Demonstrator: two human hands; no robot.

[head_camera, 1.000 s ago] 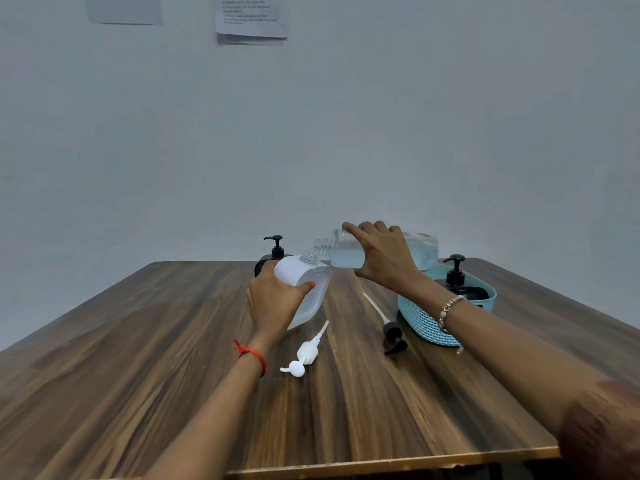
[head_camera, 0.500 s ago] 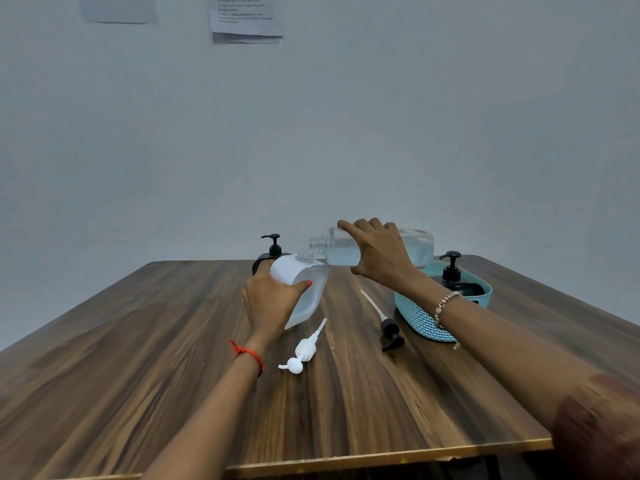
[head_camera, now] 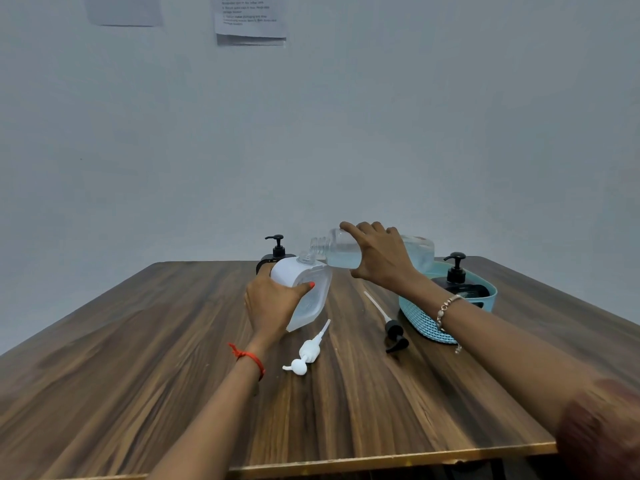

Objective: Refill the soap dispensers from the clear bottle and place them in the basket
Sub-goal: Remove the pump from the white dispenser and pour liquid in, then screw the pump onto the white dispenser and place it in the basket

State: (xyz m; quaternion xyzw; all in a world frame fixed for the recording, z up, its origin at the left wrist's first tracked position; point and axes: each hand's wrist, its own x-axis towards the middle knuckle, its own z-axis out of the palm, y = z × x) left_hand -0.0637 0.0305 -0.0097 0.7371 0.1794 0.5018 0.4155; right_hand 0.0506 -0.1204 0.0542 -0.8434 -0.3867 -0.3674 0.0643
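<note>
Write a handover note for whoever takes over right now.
Left hand holds the white dispenser, tilted, open. Right hand tips the clear bottle over its neck.
White pump and black pump lie loose on the table.
Done: one black dispenser in the basket.
Left: finish pouring, refit the white pump, basket it; black dispenser behind remains.

A dark wood-grain tabletop (head_camera: 138,393) with a lighter front edge fills the lower view. Behind it rises a plain pale wall (head_camera: 450,133). Two paper sheets hang high on it: a printed notice (head_camera: 250,19) and a blank sheet (head_camera: 124,10) well apart to its left.
</note>
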